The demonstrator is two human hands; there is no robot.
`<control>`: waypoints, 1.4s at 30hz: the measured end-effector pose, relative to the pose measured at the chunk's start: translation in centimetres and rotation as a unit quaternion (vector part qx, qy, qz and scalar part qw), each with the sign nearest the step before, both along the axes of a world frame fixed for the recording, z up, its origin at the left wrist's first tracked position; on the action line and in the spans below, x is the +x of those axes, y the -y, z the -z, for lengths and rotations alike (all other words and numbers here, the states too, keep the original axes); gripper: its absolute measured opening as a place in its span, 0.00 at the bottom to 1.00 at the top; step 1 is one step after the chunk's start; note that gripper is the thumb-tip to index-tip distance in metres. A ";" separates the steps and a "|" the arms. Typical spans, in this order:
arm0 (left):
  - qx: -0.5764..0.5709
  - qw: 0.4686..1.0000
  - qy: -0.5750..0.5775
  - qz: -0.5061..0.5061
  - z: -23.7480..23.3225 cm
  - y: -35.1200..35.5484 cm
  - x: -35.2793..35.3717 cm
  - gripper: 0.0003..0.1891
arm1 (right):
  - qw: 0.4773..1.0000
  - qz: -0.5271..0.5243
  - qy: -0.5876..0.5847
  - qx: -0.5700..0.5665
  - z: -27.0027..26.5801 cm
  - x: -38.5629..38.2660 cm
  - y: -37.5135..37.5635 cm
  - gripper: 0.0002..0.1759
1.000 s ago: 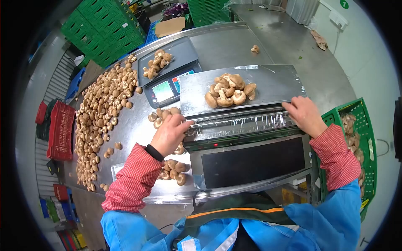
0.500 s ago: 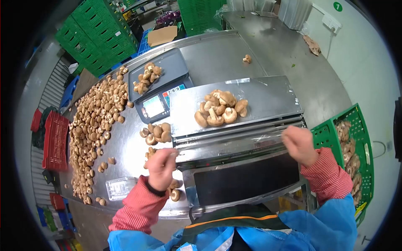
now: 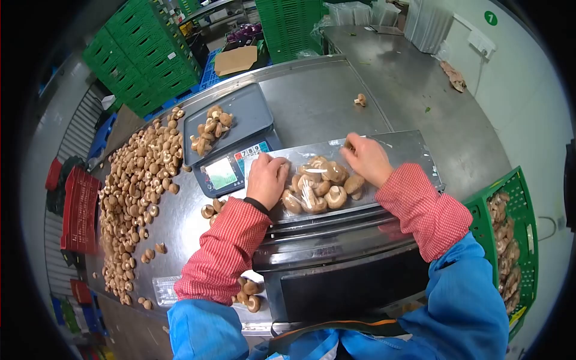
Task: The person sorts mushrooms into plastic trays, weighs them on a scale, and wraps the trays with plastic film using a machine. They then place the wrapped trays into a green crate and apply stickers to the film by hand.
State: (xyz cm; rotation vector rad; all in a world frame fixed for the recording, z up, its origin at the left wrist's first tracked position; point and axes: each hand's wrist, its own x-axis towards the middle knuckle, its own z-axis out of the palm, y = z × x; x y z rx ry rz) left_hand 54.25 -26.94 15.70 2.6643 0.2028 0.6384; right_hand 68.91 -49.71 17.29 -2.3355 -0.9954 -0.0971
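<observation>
Nearest, the wrapper (image 3: 354,288) showed its dark front. Just left of it on the tabletop (image 3: 312,90) lay a few mushrooms (image 3: 247,294) and a clear tray (image 3: 163,288). On the wrapper's plate (image 3: 414,150) sat a pile (image 3: 318,186) of mushrooms under shiny film (image 3: 307,195). The left hand (image 3: 267,177) lay palm down at the pile's left edge, fingers curved and close together on the film; whether it gripped the film could not be told. The right hand (image 3: 366,159) rested at the pile's far right, fingers bent, tips down on the film; its hold could not be told either. Right of the wrapper stood a green crate (image 3: 480,195) with mushrooms in it. Beyond the wrapper's left side a scale (image 3: 231,135) carried a small batch (image 3: 210,123), and a wide heap (image 3: 135,186) spread farther left. Beyond the wrapper lay a lone mushroom (image 3: 360,99), with stacked crates (image 3: 144,54) farthest off.
</observation>
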 end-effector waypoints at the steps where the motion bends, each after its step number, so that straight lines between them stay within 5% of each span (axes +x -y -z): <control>1: -0.011 0.999 -0.041 -0.024 0.0 0.3 -0.3 0.11 | 0.999 -0.005 -0.048 -0.023 -0.3 0.2 0.0 0.17; 4: -0.006 0.995 -0.082 -0.048 -0.3 0.9 -1.1 0.12 | 0.979 -0.057 -0.182 -0.076 -0.6 1.7 0.3 0.24; 8: -0.198 0.978 0.060 0.003 1.4 0.5 -3.3 0.13 | 0.902 -0.058 -0.428 0.010 -1.8 0.5 2.6 0.26; 11: -0.444 0.896 -0.014 -0.016 1.6 2.5 -5.3 0.11 | 0.798 -0.031 -0.589 0.119 -1.2 -1.5 5.4 0.20; 14: -0.388 0.920 -0.008 -0.052 1.2 3.0 -4.5 0.11 | 0.801 0.063 -0.546 0.237 -1.8 -5.2 4.6 0.22; 17: -0.442 0.895 -0.014 -0.057 -1.0 4.5 -6.0 0.11 | 0.841 -0.032 -0.469 0.268 -0.4 -5.8 5.7 0.16; 19: -0.472 0.881 -0.017 -0.042 -3.6 6.7 -9.8 0.11 | 0.863 -0.006 -0.428 0.270 -3.1 -10.0 7.5 0.13; 22: -0.367 0.930 -0.019 -0.008 -6.0 10.6 -16.7 0.09 | 0.900 -0.004 -0.369 0.232 -4.1 -16.1 12.2 0.12; 23: -0.319 0.948 -0.011 0.003 -5.9 12.0 -18.8 0.08 | 0.900 0.004 -0.376 0.222 -4.0 -18.4 13.5 0.11; 25: -0.472 0.880 -0.031 -0.042 -3.6 14.2 -22.2 0.06 | 0.876 0.017 -0.428 0.221 -2.3 -21.8 15.3 0.09; 29: -0.325 0.941 -0.061 -0.075 1.6 15.3 -24.0 0.06 | 0.926 0.053 -0.352 0.126 2.2 -23.6 16.2 0.09; 30: -0.299 0.950 -0.045 -0.075 3.1 15.3 -24.2 0.07 | 0.913 0.060 -0.390 0.098 3.2 -23.6 16.5 0.09; 31: -0.304 0.949 -0.041 -0.074 3.8 15.1 -24.3 0.07 | 0.871 0.046 -0.441 0.212 4.6 -23.5 16.7 0.09; 33: -0.316 0.945 -0.037 -0.076 4.8 14.9 -25.2 0.07 | 0.811 0.113 -0.506 0.270 4.0 -22.5 18.4 0.09; 34: -0.361 0.929 -0.022 -0.085 5.2 14.8 -25.2 0.08 | 0.745 0.162 -0.582 0.283 2.4 -22.1 18.8 0.10; 35: -0.463 0.875 -0.049 -0.131 4.8 14.5 -25.7 0.08 | 0.741 0.178 -0.571 0.307 2.6 -21.8 19.5 0.10; 37: -0.515 0.844 -0.054 -0.139 4.4 14.1 -26.4 0.10 | 0.760 0.187 -0.528 0.329 3.9 -21.5 20.6 0.09; 39: -0.523 0.839 -0.062 -0.136 4.4 14.4 -26.8 0.07 | 0.906 0.164 -0.313 0.232 5.3 -22.9 19.6 0.12; 42: -0.480 0.861 -0.127 -0.111 5.2 13.3 -27.5 0.05 | 0.967 0.168 -0.182 0.066 3.9 -24.7 18.1 0.16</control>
